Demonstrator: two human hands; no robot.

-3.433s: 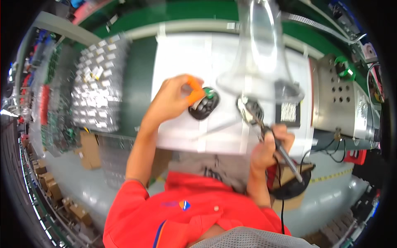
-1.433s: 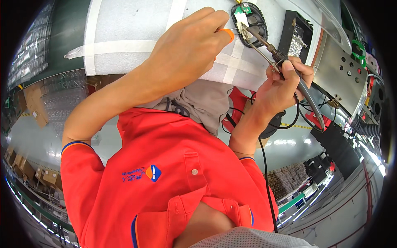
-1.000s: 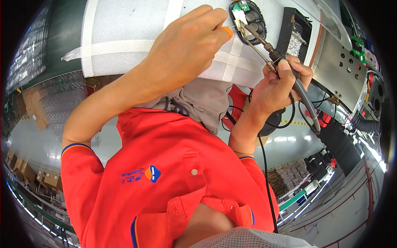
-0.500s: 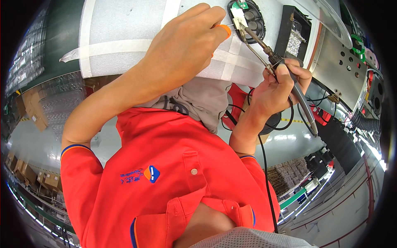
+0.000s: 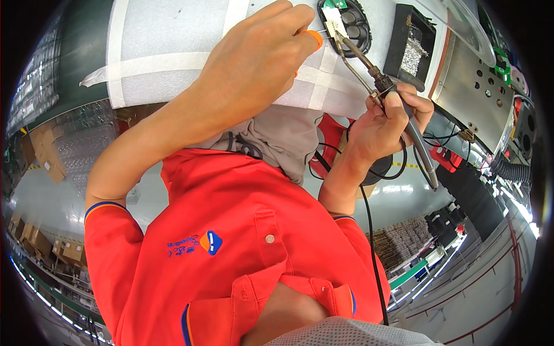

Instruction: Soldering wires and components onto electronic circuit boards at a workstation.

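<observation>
Two grips on my feed: left hand [image 5: 259, 52] clasps one metal tool [image 5: 324, 38], right hand [image 5: 388, 118] one soldering iron [image 5: 382, 82], over one black housing [image 5: 359, 32].

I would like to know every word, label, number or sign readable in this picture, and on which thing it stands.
Red short-sleeved cloth shirt: blue lettering beside a blue-and-orange diamond emblem, on the chest; wording not copied here.
Small green circuit board: any print too small to read.
Brown cardboard boxes: any marks too small to read.
</observation>
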